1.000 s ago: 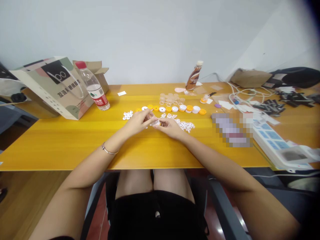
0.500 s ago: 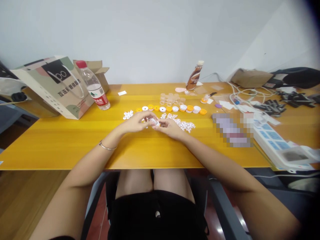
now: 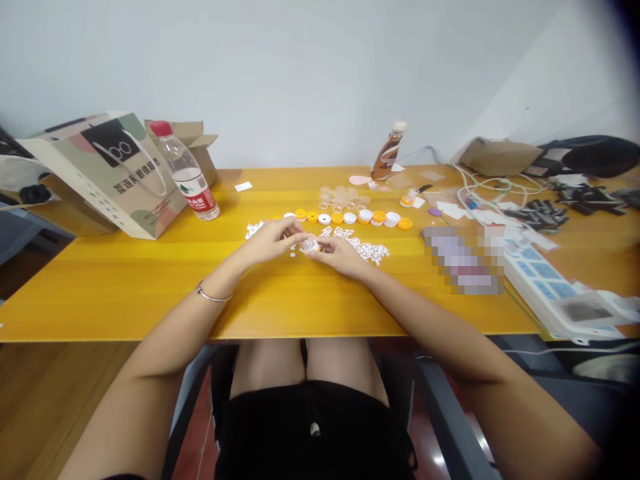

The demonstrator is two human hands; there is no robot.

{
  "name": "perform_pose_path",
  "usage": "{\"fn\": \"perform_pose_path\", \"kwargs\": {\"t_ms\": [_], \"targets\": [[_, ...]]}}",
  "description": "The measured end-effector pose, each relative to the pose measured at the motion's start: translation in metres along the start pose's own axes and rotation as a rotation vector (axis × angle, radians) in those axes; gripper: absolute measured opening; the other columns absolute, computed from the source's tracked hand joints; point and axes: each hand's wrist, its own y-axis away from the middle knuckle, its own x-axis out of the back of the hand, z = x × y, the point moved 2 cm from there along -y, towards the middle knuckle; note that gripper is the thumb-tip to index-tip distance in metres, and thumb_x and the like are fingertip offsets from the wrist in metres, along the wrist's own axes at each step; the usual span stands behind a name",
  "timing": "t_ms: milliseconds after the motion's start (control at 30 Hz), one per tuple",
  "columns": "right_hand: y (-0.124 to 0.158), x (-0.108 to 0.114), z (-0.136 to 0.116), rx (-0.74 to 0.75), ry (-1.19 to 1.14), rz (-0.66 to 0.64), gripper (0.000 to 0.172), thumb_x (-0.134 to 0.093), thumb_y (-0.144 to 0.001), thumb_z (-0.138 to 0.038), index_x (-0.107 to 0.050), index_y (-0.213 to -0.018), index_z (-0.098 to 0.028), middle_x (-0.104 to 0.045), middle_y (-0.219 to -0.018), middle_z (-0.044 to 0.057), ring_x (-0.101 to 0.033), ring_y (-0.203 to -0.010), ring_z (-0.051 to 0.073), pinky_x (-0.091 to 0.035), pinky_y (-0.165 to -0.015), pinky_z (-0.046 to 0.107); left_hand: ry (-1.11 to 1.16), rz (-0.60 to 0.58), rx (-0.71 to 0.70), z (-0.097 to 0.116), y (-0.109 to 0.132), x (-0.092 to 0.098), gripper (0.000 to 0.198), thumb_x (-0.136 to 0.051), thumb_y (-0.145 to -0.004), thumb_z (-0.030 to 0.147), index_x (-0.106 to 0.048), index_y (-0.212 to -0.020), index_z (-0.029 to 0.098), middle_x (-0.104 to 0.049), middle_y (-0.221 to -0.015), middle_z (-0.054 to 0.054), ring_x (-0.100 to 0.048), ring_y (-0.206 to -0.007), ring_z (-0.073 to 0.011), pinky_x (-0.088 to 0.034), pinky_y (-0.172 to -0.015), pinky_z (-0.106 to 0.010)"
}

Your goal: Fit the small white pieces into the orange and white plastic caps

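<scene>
A small cap-like piece [image 3: 311,245], white with some orange on it, is held between the thumb and fingers of my right hand [image 3: 341,256]. My left hand [image 3: 273,239] is closed in a pinch at the upper left of this piece, its thumb tip against or just over it. Whatever lies between those left fingertips is too small to make out. Right of my right hand lies a pile of white cut-out pieces [image 3: 373,251]. Small white parts [image 3: 254,229] lie partly behind my left hand. Beyond both hands runs a row of white and orange caps [image 3: 365,217].
Clear plastic cups [image 3: 345,197] stand behind the row. A water bottle [image 3: 195,187] and a paper bag [image 3: 135,180] are at the left, a brown drink bottle [image 3: 387,157] at the back. To the right are a power strip [image 3: 545,280], cables and black parts [image 3: 540,217].
My left fingers have shifted slightly up off the cap-like piece and drawn closer together, so more of it shows. My right hand stays in place, still holding it.
</scene>
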Motion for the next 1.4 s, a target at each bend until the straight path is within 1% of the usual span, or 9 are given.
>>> {"fn": "perform_pose_path", "kwargs": {"t_ms": [133,200,367,533,700,900,1133,1267,1400], "targets": [[0.000,0.001,0.000,0.003,-0.036,0.012,0.038,-0.063,-0.073,-0.046,-0.069,-0.095,-0.015,-0.063,-0.075,0.000,-0.052,-0.068,0.014,-0.039,-0.062,0.025,0.108,0.106,-0.075,0.000,-0.002,0.002,0.026,-0.060,-0.083,0.036,-0.062,-0.104,0.021,-0.059,-0.116,-0.009,-0.057,-0.106,-0.0180,-0.049,-0.086,-0.032],[0.000,0.001,-0.001,0.010,-0.062,0.010,0.038,-0.064,-0.073,-0.045,-0.069,-0.096,-0.016,-0.063,-0.077,0.001,-0.053,-0.070,0.014,-0.040,-0.064,0.025,0.105,0.173,-0.007,-0.002,-0.002,0.004,0.025,-0.061,-0.082,0.037,-0.063,-0.099,0.019,-0.064,-0.104,-0.008,-0.060,-0.094,-0.0168,-0.050,-0.081,-0.032],[0.000,-0.001,-0.001,0.001,-0.075,-0.003,0.039,-0.066,-0.070,-0.046,-0.069,-0.095,-0.017,-0.063,-0.075,0.000,-0.054,-0.070,0.015,-0.041,-0.062,0.025,0.112,0.073,-0.065,0.000,-0.002,0.003,0.020,-0.057,-0.084,0.035,-0.065,-0.093,0.019,-0.063,-0.108,-0.009,-0.059,-0.101,-0.0179,-0.049,-0.086,-0.033],[0.001,0.000,-0.002,0.005,-0.054,0.013,0.038,-0.067,-0.070,-0.046,-0.070,-0.094,-0.016,-0.063,-0.073,0.000,-0.054,-0.068,0.014,-0.040,-0.060,0.025,-0.001,0.033,0.096,0.001,0.000,-0.002,0.029,-0.063,-0.080,0.042,-0.063,-0.093,0.016,-0.065,-0.076,-0.004,-0.060,-0.068,-0.0135,-0.049,-0.066,-0.028],[0.001,0.000,-0.003,0.032,-0.050,-0.013,0.036,-0.065,-0.072,-0.045,-0.070,-0.092,-0.016,-0.064,-0.073,0.000,-0.054,-0.067,0.014,-0.040,-0.061,0.025,0.022,-0.062,-0.166,0.009,0.001,-0.002,0.025,-0.052,-0.089,0.037,-0.064,-0.105,0.022,-0.059,-0.119,-0.010,-0.056,-0.109,-0.0179,-0.048,-0.088,-0.032],[0.001,0.001,-0.001,0.034,-0.057,-0.021,0.037,-0.068,-0.069,-0.044,-0.071,-0.095,-0.017,-0.065,-0.076,0.001,-0.056,-0.073,0.016,-0.041,-0.065,0.026,-0.164,0.011,0.000,0.008,0.001,-0.009,0.029,-0.052,-0.087,0.042,-0.064,-0.091,0.016,-0.063,-0.072,-0.002,-0.056,-0.062,-0.0109,-0.044,-0.060,-0.024],[0.005,0.002,-0.011,0.056,-0.149,-0.072,0.036,-0.068,-0.069,-0.044,-0.067,-0.093,-0.016,-0.064,-0.081,0.002,-0.057,-0.077,0.016,-0.043,-0.071,0.029,-0.175,0.063,-0.112,0.019,0.003,-0.014,0.029,-0.050,-0.088,0.043,-0.062,-0.091,0.017,-0.063,-0.075,-0.003,-0.054,-0.063,-0.0107,-0.044,-0.062,-0.024],[0.001,0.006,-0.009,0.082,-0.124,0.048,0.037,-0.070,-0.067,-0.041,-0.059,-0.093,-0.018,-0.062,-0.085,0.002,-0.055,-0.074,0.014,-0.044,-0.070,0.028,-0.190,0.072,-0.142,0.016,0.002,-0.023,0.032,-0.052,-0.088,0.043,-0.059,-0.107,0.019,-0.063,-0.091,-0.006,-0.057,-0.076,-0.0138,-0.047,-0.072,-0.028],[-0.007,0.032,-0.003,0.019,-0.098,0.329,0.033,-0.067,-0.068,-0.045,-0.053,-0.085,-0.020,-0.061,-0.082,0.001,-0.055,-0.072,0.014,-0.043,-0.066,0.027,-0.185,0.147,-0.152,0.009,0.002,-0.025,0.047,-0.056,-0.086,0.044,-0.047,-0.127,0.023,-0.058,-0.112,-0.010,-0.058,-0.093,-0.0171,-0.048,-0.082,-0.032]]}}
